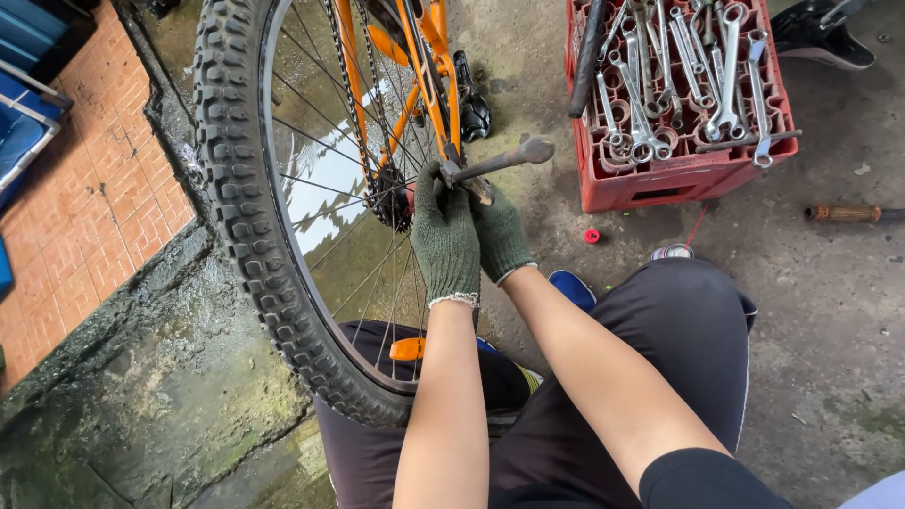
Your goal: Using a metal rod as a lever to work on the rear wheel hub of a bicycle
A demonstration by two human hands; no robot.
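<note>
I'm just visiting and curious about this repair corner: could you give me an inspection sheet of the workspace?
Surface: rough, damp concrete floor; puddle by the wheel.
Job's things: orange bicycle frame, knobby rear wheel, wrench at the axle.
Clutter: red crate full of spanners; wooden-handled tool; small red cap.
Grippers: left hand and right hand, both green-gloved, fingers closed at the wrench's axle end.
Cables: nothing seen.
Surroundings: red brick paving, blue object at the left edge, mossy kerb.
</note>
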